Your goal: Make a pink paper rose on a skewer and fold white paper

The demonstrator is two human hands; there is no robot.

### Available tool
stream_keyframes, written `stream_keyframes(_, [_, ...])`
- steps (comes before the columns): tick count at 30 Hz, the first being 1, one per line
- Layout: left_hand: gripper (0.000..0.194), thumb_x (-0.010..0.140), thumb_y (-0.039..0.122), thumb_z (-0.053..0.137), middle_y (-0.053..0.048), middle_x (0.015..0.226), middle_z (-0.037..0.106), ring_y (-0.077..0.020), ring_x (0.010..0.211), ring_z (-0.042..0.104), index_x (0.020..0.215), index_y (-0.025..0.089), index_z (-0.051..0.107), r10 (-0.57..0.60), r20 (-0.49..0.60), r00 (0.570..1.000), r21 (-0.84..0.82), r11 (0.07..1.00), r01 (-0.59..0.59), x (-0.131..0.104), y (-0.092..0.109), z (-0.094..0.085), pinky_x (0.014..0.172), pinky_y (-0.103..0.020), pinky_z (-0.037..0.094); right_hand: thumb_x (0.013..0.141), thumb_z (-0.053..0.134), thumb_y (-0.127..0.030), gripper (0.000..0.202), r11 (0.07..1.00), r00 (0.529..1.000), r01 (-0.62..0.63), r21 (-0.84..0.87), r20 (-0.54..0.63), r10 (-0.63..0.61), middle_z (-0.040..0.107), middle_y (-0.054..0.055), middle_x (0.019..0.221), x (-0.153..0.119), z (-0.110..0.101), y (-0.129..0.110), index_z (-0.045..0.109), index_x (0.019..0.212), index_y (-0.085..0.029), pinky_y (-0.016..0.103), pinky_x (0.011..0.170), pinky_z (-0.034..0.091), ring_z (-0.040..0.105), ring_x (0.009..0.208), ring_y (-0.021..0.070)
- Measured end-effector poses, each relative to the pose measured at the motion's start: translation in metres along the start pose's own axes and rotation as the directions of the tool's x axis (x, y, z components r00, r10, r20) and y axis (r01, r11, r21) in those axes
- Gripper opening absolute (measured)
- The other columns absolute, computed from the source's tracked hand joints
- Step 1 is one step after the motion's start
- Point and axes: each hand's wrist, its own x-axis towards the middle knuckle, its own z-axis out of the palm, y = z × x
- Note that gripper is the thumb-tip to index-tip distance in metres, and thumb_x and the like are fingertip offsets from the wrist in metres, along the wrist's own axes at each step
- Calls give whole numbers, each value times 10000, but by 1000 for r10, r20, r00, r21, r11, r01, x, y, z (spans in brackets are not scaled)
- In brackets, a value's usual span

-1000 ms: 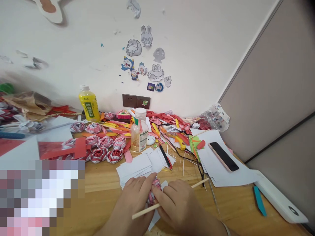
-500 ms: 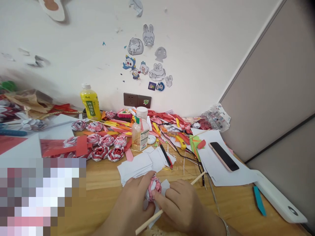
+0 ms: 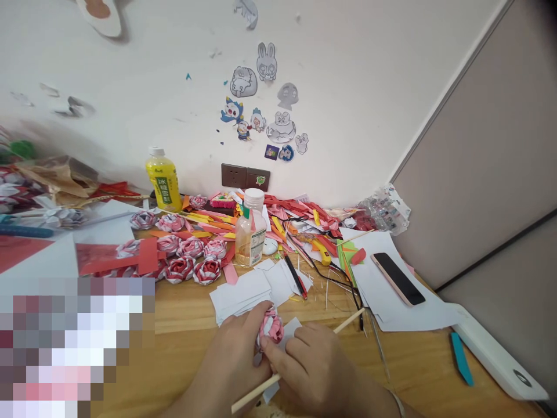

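Note:
A pink-and-white folded paper rose [image 3: 274, 328] is gripped between the thumb and fingers of my left hand [image 3: 232, 348], low in the middle of the view. My right hand [image 3: 311, 360] is curled around a thin wooden stick [image 3: 252, 397], which slants from lower left to upper right through its fingers. The tip of the right index finger presses on the lower side of the rose. A piece of white paper [image 3: 291, 330] lies beneath the hands, partly hidden by them. Several finished paper roses [image 3: 206, 271] sit to the left behind my hands.
White paper slips [image 3: 243, 293] and pens [image 3: 296, 278] lie just beyond the hands. Farther back stand a clear bottle [image 3: 250, 232] and a yellow drink bottle [image 3: 164, 183], among coloured paper strips [image 3: 300, 209]. A phone [image 3: 398, 278] rests on white sheets at the right, near a teal cutter-like piece [image 3: 461, 359].
The right fingertip has shifted slightly left along the rose. The stick's near end has moved a little left and down. The rose has turned slightly in the left hand.

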Motion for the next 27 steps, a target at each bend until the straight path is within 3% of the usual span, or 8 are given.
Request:
stream_keyframes(8, [489, 651, 134, 487, -130, 934, 703, -288, 823, 644, 1139, 130, 506, -47, 24, 999, -24, 999, 47, 0, 2, -1, 699, -387, 496, 794, 458, -125, 330, 1000, 999, -12, -19, 36, 12, 544, 26, 575, 1, 1, 0, 518, 1108, -43, 291, 414, 255, 453, 481, 158])
stream_keyframes(12, [469, 661, 120, 481, -81, 941, 698, -254, 841, 645, 1126, 181, 494, -75, 23, 997, -193, 978, 78, 0, 0, 2, 713, -361, 498, 807, 438, -110, 292, 1000, 1000, 0, 6, -30, 1, 529, 19, 546, 2, -3, 0, 533, 1076, -45, 282, 416, 247, 439, 472, 149])
stream_keyframes(19, [409, 621, 92, 475, -28, 890, 678, -186, 811, 639, 1023, 163, 491, -144, 75, 987, -622, 767, 160, 5, 3, 8, 714, -277, 507, 803, 375, -124, 280, 1000, 992, -15, 25, -126, 18, 520, 24, 519, 3, -14, 6, 566, 996, -55, 276, 417, 255, 440, 460, 154])
stream_keyframes(27, [337, 599, 182, 531, -33, 824, 660, -207, 779, 622, 933, 144, 522, -208, 111, 972, -693, 685, 225, 9, 9, 0, 719, -313, 506, 775, 385, -108, 306, 999, 994, -26, 21, -106, 29, 524, 16, 549, 4, -9, 7, 536, 1037, -62, 265, 409, 273, 459, 462, 145])
